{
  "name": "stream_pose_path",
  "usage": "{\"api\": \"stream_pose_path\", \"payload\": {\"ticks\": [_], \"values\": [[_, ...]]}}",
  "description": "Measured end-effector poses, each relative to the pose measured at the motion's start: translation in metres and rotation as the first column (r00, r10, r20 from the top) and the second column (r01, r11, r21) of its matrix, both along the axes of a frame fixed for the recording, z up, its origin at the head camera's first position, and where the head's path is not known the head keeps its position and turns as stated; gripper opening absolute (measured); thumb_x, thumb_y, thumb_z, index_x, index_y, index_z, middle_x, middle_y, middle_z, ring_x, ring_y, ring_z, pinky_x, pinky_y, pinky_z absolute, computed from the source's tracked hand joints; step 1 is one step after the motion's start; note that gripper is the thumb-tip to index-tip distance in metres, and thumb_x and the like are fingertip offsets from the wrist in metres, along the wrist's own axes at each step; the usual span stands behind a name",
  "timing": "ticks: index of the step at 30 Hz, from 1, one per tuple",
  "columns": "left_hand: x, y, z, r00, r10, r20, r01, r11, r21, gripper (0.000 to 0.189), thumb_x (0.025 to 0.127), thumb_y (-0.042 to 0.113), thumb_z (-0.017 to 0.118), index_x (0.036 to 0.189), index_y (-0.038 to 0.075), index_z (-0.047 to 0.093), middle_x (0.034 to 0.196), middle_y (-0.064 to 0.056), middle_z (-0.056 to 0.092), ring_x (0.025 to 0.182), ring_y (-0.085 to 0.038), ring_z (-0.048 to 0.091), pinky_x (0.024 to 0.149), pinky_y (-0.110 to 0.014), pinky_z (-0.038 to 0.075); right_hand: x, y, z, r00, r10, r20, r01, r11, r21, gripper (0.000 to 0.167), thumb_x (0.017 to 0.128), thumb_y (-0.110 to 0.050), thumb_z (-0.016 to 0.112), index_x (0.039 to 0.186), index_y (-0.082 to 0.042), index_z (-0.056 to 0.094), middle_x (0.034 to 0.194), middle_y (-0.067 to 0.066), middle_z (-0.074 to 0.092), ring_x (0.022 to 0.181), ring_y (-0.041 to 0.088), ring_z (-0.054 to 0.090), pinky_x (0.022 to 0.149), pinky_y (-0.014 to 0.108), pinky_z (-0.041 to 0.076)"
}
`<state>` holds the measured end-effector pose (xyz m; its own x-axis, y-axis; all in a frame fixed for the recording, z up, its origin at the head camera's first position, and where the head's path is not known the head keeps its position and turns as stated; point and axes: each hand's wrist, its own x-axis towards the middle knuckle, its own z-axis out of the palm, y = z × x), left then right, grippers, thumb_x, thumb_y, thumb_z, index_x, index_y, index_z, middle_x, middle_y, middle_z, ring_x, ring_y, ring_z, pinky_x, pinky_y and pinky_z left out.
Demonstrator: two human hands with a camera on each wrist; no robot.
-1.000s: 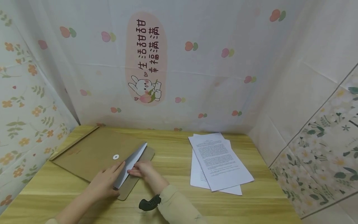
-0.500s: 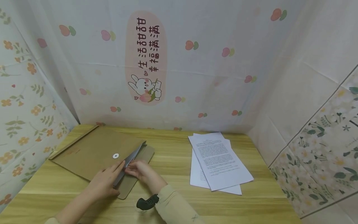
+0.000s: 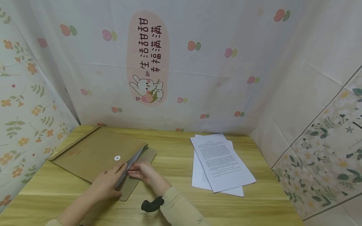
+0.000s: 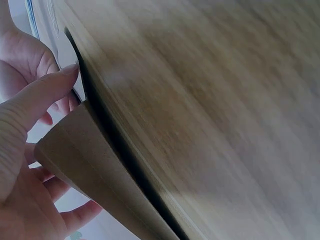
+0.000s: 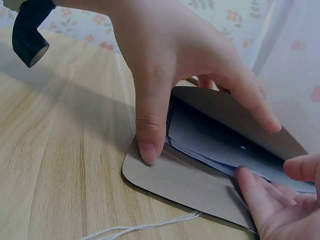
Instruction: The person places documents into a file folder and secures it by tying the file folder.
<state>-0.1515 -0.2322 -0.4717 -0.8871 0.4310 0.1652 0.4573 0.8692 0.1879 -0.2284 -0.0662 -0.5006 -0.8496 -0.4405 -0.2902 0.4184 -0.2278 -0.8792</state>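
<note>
Plainly, in the right wrist view the work looks partway along: a few sheets (image 5: 210,145) sit inside the brown envelope (image 5: 215,102), directly ahead of the right hand's fingers, while the flap (image 5: 180,185) lies folded out beneath the left hand's thumb and a loose string (image 5: 175,220) trails nearer the camera than that thumb. Closing the flap and fastening the string are, as far as one can judge, not yet done. The right hand (image 5: 282,212) reaches in from the side, fingertips touching the sheets' edge, thumb apart above; whether it pinches the paper I cannot tell. The left hand (image 5: 175,60) arches over the corner of the mouth, thumb down on the flap, a forefinger stretched along the upper wall, wide apart rather than pinching.

In the left wrist view the left thumb and fingers spread to either side of the envelope's edge, with the right hand just beyond the thumb.

In the head view both wrists slant inward toward the mouth. The envelope lies flat ahead of the left fingers, its white button (image 3: 117,158) just past their tips. Well to the right of the right fingers, printed papers (image 3: 223,163) lie overlapping on the counter (image 3: 169,147), outside the envelope.
</note>
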Motion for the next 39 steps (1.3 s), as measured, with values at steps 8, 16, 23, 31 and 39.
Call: {"api": "stream_pose_path", "payload": {"ticks": [8,16,23,31,39], "values": [[0.000,0.005,0.003,1.000,0.005,-0.012,-0.005,1.000,-0.012,0.079,0.073,0.033,0.082,0.134,-0.004,0.049,0.132,-0.027,0.049,0.115,-0.044,0.052,0.082,-0.065,0.044,0.000,0.011,0.005,0.998,0.006,-0.067,0.001,0.994,0.106,0.039,0.096,0.001,0.043,0.129,0.021,0.041,0.109,0.029,0.062,0.105,0.041,0.060,0.086,0.044,0.052],[-0.008,0.016,0.014,0.995,-0.002,0.097,-0.001,0.999,0.033,0.069,0.078,0.029,0.078,0.133,-0.003,0.051,0.127,-0.025,0.053,0.108,-0.042,0.056,0.084,-0.058,0.048,-0.003,0.035,0.013,0.990,-0.003,-0.140,0.031,0.980,0.195,0.035,0.091,0.005,0.046,0.123,0.020,0.048,0.109,0.033,0.061,0.102,0.043,0.061,0.082,0.043,0.054],[-0.017,0.031,0.025,0.976,0.006,0.216,-0.037,0.989,0.140,0.048,0.089,0.023,0.068,0.127,-0.002,0.057,0.123,-0.020,0.059,0.110,-0.039,0.057,0.088,-0.056,0.047,-0.006,0.066,0.023,0.979,0.025,-0.203,0.036,0.957,0.289,0.033,0.093,0.000,0.050,0.122,0.015,0.054,0.106,0.026,0.066,0.095,0.036,0.066,0.075,0.037,0.056],[-0.032,0.048,0.030,0.963,0.005,0.270,-0.100,0.937,0.336,0.037,0.093,0.014,0.060,0.125,-0.007,0.058,0.073,-0.002,0.061,0.057,-0.011,0.052,0.050,-0.028,0.046,-0.004,0.116,0.037,0.954,0.080,-0.290,0.040,0.921,0.386,0.035,0.095,-0.007,0.051,0.124,0.013,0.053,0.114,0.026,0.063,0.102,0.039,0.063,0.081,0.042,0.054],[-0.047,0.078,0.029,0.962,-0.034,0.269,-0.090,0.897,0.433,0.035,0.093,0.016,0.059,0.123,-0.002,0.061,0.092,-0.004,0.067,0.077,-0.015,0.061,0.062,-0.032,0.051,-0.006,0.183,0.049,0.923,0.067,-0.380,0.122,0.884,0.451,0.037,0.098,-0.012,0.048,0.125,0.012,0.052,0.115,0.024,0.062,0.103,0.039,0.062,0.091,0.051,0.048]]}}
